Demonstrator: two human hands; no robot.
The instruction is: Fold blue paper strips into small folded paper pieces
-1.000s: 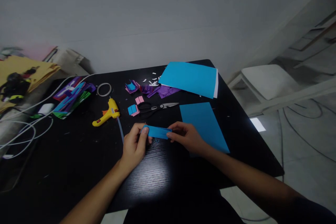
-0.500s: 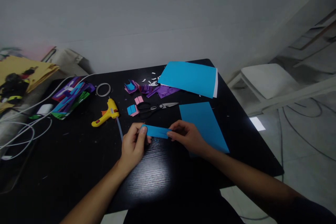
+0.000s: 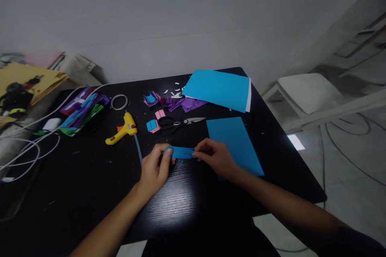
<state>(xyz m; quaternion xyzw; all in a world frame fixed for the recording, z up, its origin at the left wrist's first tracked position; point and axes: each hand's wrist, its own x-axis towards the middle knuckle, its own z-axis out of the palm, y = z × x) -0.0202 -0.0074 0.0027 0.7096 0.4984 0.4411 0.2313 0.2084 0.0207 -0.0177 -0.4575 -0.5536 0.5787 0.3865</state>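
Note:
A narrow folded blue paper strip point(image 3: 182, 152) is stretched between my two hands above the black table. My left hand point(image 3: 157, 165) pinches its left end, thumb on top. At the right end, the fingertips of my right hand point(image 3: 216, 157) are closed on the strip. Beneath my right wrist lies a blue sheet point(image 3: 237, 140). Black-handled scissors point(image 3: 189, 121) rest just beyond the strip, beside small blue and pink folded pieces point(image 3: 152, 125).
A yellow glue gun point(image 3: 125, 129) and a roll of tape point(image 3: 119, 102) lie left of the hands. Farther back are purple paper pieces point(image 3: 191, 104) and larger blue sheets point(image 3: 218, 88). White cables point(image 3: 31, 144) cross the left side. A white stool point(image 3: 309, 92) stands right.
My left hand has shifted slightly to the right along with its end of the strip. The strip looks narrower and more bent. My right hand has hardly moved.

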